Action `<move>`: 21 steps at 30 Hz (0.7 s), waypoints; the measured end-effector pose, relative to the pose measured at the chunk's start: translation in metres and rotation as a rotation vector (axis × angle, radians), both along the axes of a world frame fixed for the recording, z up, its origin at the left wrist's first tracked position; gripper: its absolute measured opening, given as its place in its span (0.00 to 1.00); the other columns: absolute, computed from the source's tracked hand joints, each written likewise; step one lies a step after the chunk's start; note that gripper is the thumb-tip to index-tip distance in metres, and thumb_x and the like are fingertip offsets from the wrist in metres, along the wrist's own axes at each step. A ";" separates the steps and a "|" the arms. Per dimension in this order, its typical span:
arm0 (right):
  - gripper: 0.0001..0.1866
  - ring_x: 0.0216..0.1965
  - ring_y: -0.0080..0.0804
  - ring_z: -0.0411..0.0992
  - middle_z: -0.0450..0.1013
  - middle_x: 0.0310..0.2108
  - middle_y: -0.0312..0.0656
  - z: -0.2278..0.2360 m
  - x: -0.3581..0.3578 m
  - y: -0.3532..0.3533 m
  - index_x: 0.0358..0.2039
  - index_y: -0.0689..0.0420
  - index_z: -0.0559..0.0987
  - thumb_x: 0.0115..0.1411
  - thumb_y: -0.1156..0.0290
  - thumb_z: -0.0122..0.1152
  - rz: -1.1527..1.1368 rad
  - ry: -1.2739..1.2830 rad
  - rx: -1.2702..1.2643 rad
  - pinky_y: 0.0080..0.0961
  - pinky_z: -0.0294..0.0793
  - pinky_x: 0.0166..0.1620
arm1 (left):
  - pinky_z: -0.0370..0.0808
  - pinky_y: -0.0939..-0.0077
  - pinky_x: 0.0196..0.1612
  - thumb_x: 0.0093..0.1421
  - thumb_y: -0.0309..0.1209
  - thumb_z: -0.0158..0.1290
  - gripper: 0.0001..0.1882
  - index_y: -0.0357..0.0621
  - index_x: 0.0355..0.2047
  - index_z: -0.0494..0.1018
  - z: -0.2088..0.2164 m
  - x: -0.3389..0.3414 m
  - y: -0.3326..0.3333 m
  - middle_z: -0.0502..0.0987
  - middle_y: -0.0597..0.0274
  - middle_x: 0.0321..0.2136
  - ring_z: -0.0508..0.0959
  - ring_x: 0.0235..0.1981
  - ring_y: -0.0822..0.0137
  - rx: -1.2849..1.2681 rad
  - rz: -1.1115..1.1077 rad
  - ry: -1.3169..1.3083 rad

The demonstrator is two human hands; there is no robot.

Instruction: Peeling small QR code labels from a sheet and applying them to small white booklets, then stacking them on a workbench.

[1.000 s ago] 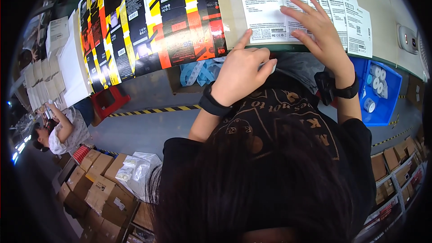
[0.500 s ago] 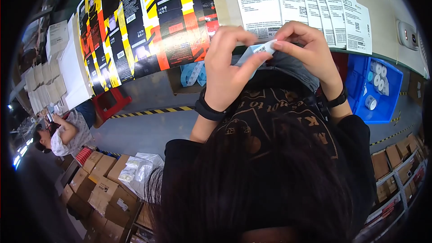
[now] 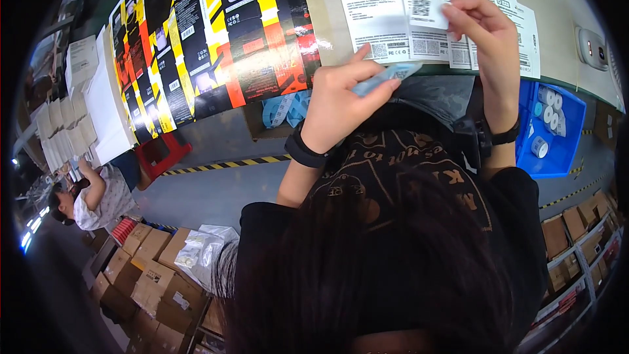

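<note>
White printed sheets [image 3: 370, 16] are sitting in an overlapping row on the table [image 3: 560, 3], right in front of the person, bottom edges close to the near edge. Going big to small: the table runs right across the top of the view, and there's a pile of cardboard boxes [image 3: 157, 282] behind on the lower left, with a co-worker [image 3: 108, 200] off at the far left. Left of the white sheets, on the same table, there's a spread of glossy packaging sheets [image 3: 203, 59], all black, yellow and red. Blue bin [image 3: 553, 170] sits below the table's edge on the right, with white rolls [image 3: 550, 118] inside.

Now the hands. Left hand [image 3: 344, 98] has its thumb and curled fingers closed on a light blue strip [image 3: 386, 77], index finger poking out toward the bottom of the leftmost sheet. The strip's far end sits right by the sheets' near edge. Right hand [image 3: 481, 26] is pinching the smallest bit, a white label [image 3: 422, 12] with a dark square code, over the second sheet from the left. Can't tell if the label's fully touching the paper.
</note>
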State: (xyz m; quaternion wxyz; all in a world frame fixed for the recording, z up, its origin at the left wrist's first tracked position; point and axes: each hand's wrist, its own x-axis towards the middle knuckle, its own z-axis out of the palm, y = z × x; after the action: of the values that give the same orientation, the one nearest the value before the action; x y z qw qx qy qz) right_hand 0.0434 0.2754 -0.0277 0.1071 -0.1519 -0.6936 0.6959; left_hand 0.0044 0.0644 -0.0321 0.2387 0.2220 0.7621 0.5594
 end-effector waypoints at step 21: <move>0.05 0.20 0.12 0.67 0.72 0.19 0.31 -0.036 -0.026 -0.005 0.26 0.59 0.79 0.50 0.71 0.62 0.109 -0.289 0.262 0.06 0.59 0.20 | 0.59 0.60 0.58 0.47 0.25 0.55 0.06 0.34 0.20 0.72 -0.020 0.001 0.007 0.71 0.54 0.13 0.68 0.15 0.55 0.037 -0.119 0.264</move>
State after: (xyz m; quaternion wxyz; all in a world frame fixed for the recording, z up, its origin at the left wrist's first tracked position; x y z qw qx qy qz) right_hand 0.0177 0.2699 -0.0641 -0.0123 -0.1970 -0.7937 0.5754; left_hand 0.0055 0.0719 -0.0520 0.1648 0.3427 0.7619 0.5243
